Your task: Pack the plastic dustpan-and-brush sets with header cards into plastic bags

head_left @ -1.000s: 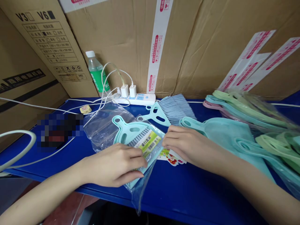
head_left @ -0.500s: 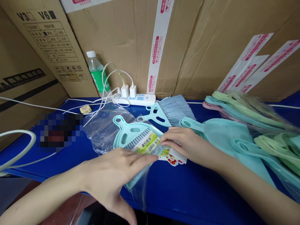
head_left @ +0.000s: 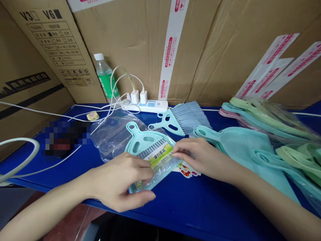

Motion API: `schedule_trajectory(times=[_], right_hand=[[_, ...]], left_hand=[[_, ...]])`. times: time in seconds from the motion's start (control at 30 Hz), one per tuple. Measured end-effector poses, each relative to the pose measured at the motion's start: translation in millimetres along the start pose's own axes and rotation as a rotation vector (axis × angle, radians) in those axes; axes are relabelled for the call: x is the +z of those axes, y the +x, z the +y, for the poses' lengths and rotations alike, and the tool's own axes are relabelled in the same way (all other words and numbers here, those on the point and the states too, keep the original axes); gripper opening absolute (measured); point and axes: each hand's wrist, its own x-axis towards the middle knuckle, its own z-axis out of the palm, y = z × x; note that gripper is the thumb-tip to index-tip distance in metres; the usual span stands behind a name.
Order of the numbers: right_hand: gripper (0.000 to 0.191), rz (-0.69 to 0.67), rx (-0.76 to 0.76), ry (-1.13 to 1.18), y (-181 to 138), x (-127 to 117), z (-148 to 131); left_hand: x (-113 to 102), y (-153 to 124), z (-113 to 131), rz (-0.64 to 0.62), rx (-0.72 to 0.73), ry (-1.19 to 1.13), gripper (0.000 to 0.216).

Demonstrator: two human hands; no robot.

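A turquoise dustpan (head_left: 137, 140) with a small grey-bristled brush (head_left: 152, 150) nested in it lies wrapped in clear plastic, with a green and white printed label (head_left: 160, 154) across it. My left hand (head_left: 125, 177) is closed over its near left part, fingers curled and thumb stretched along the near side. At the right edge my right hand (head_left: 198, 155) grips the same set between thumb and fingers. A card with cartoon stickers (head_left: 185, 170) pokes out beneath that hand. Behind lies a loose turquoise brush (head_left: 180, 118) with grey-blue bristles.
To the right are a bare turquoise dustpan (head_left: 245, 144) and bagged green, blue and pink sets (head_left: 265, 115). Clear plastic film (head_left: 110, 134) lies left of centre. Farther back are a power strip (head_left: 152, 106) with white cables, a bottle (head_left: 106, 78) and cardboard boxes (head_left: 135, 50).
My left hand's fingers have curled in from a spread pose onto the wrapped set, uncovering more of its near side. The right hand stays at the right edge.
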Motion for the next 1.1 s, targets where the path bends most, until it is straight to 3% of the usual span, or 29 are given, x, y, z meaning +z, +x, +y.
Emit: schedule_trajectory(times=[0.37,0.7,0.9,1.1], right_hand=[[0.025,0.012,-0.043,-0.018,-1.5,-1.0,-0.5],[0.02,0.022,0.045,-0.002,-0.6,-1.3,-1.1],[0.021,0.037,0.084,-0.005,0.6,2.9,-4.4],[0.014,0.079,0.134,-0.048,1.4,8.7,-5.3]], left_hand=[[-3.3,-4.2,-2.8,-0.008,-0.07,-0.077,0.027],[-0.3,-4.0,-7.4,0.003,-0.174,-0.033,0.031],[-0.8,-5.0,-8.4,-0.007,-0.173,-0.074,0.02],[1.0,-3.8,-4.2,-0.026,-0.198,-0.014,0.027]])
